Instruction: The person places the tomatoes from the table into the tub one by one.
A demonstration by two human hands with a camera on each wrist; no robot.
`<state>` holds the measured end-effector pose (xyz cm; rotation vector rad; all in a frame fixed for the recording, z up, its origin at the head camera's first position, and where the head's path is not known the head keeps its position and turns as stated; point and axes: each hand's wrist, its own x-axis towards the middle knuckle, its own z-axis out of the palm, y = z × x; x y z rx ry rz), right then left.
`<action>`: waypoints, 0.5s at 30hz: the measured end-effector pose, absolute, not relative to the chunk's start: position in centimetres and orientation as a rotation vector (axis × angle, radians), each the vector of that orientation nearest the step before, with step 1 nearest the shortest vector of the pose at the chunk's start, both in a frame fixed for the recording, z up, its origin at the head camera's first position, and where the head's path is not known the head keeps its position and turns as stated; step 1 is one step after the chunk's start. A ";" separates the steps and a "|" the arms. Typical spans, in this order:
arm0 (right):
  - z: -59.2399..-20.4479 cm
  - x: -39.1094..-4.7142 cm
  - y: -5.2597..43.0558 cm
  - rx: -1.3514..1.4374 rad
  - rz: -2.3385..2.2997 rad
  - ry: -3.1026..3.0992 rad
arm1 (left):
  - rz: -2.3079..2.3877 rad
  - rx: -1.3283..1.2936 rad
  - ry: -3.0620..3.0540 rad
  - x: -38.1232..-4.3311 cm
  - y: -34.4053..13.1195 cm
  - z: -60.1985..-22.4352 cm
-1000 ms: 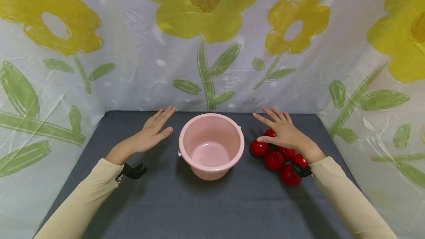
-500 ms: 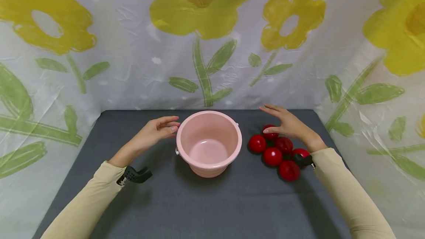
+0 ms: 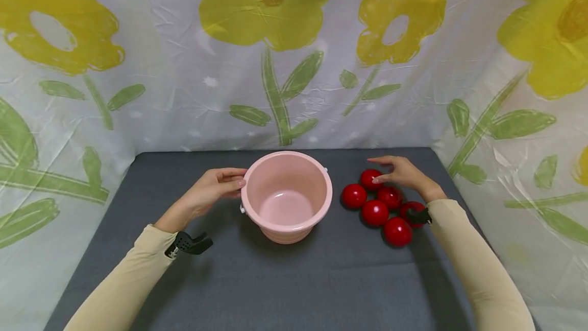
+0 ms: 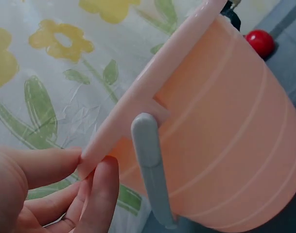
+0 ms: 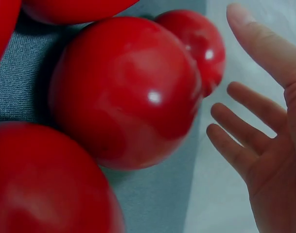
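A pink bucket (image 3: 286, 236) stands upright on the dark cloth, its inside bare. My left hand (image 3: 209, 192) pinches its left rim, with the thumb (image 4: 55, 166) on one side and fingers on the other in the left wrist view. A pale handle (image 4: 151, 167) hangs down the bucket's outer wall. To the right lies a cluster of several shiny red balls (image 3: 374, 213). Over them hovers my right hand (image 3: 405, 173), thumb and fingers apart, nearest the farthest red ball (image 3: 368, 176). In the right wrist view its palm (image 5: 276, 179) holds nothing.
A dark grey cloth (image 3: 294, 290) covers the table. Behind it and at both sides hang white sheets (image 3: 184, 101) printed with yellow flowers. Black bands (image 3: 190, 243) sit at both wrists.
My left hand has moved right to the bucket and taken its rim. My right hand has lowered toward the farthest red ball, fingers drawing closer together. The head view has shifted slightly.
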<state>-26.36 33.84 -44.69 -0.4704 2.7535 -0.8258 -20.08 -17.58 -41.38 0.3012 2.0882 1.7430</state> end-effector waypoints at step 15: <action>-46.0 -27.2 33.3 -0.452 -0.822 2.683 | 1.915 0.157 1.846 -20.3 -17.1 -42.7</action>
